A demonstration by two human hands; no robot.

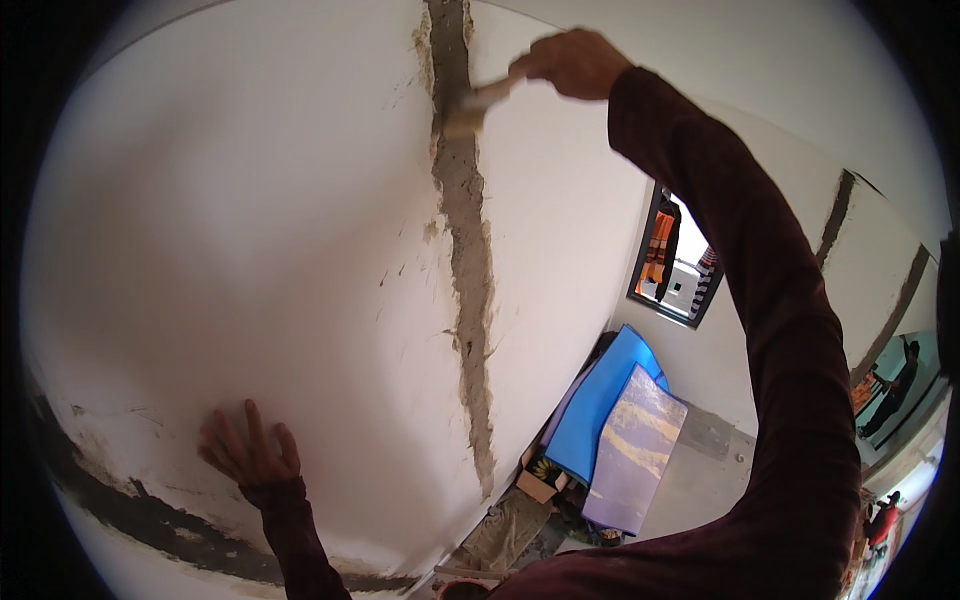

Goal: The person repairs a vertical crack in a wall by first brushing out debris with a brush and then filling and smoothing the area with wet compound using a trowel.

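My right hand [575, 62] is raised high and closed around the handle of a flat brush [466, 122] with pale bristles. The bristles rest on or close against a rough grey strip of cement or plaster [460, 215] that runs down the white wall [250, 200]; motion blurs the brush slightly. Low on the left, my left hand [250, 450] is against the white wall with its fingers spread, holding nothing. Thin dark smears mark the wall beside the strip.
A blue mat [605, 400] and a purple patterned mat [635, 450] lean in the corner, beside a cardboard box [538, 482] and a crumpled cloth or sack [508, 530]. Clothes hang beyond a small window [652, 250]. At the far right, another person [893, 390] stands beyond an opening.
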